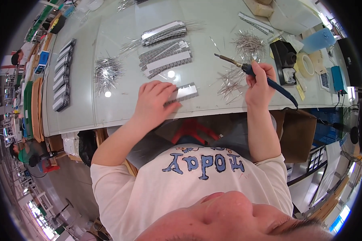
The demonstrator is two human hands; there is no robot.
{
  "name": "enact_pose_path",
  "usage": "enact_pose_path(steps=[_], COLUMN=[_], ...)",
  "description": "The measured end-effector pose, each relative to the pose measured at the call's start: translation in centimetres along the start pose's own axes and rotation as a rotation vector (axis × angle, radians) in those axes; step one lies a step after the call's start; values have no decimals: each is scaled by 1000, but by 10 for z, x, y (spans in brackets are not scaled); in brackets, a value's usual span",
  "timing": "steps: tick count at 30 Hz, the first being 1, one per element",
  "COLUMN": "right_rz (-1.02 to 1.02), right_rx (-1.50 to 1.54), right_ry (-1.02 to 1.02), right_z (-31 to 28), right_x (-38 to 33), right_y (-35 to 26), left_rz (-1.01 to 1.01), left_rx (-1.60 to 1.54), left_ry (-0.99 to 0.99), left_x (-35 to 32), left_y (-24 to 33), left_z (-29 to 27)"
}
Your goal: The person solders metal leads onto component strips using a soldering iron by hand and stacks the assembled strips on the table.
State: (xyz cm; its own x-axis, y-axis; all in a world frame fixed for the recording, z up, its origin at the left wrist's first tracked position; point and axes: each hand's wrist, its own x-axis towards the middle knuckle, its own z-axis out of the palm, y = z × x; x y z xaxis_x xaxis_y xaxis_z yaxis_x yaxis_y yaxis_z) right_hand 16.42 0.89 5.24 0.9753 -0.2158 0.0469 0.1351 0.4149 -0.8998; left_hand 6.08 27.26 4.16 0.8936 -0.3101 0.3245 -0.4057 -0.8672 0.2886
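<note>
My right hand [261,82] is closed around the blue handle of a soldering iron [230,61], whose metal tip points up and left over the table, apart from any part. Its dark cable runs off to the right. At the table's near edge, my left hand [153,100] grips the left end of a strip of small grey parts with a white band [186,92]. The fingers lie on top and the thumb along the near side, hiding that end. Just beyond are stacked similar strips [169,60]. Loose thin metal leads [231,82] lie between the strip and my right hand.
More strips [165,31] with long leads lie farther back, and a row of them [63,76] at the left. Lead piles [108,71] flank the middle. A black holder [282,60], tape roll [305,65] and blue bottle [317,39] stand right. A cardboard box [295,134] is below.
</note>
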Motion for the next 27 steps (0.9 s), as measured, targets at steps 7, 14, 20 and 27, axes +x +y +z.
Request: enact_pose_path(steps=[7,14,20,27], right_rz=[-2,6,85,-162], right_rx=[-6,-7,-162,-556], right_ry=[6,-13,-75,-404], right_z=[0,-6,-11,-17], right_x=[-1,-3,-11,-30], right_y=[-2,-2,1,16], left_rz=[28,188,310,32], left_rx=[-62,71,24,88], left_ry=[25,-130,-133,-42], left_x=[23,41,27,-19], left_y=[46,33,11,28], left_z=[34,31,8,23])
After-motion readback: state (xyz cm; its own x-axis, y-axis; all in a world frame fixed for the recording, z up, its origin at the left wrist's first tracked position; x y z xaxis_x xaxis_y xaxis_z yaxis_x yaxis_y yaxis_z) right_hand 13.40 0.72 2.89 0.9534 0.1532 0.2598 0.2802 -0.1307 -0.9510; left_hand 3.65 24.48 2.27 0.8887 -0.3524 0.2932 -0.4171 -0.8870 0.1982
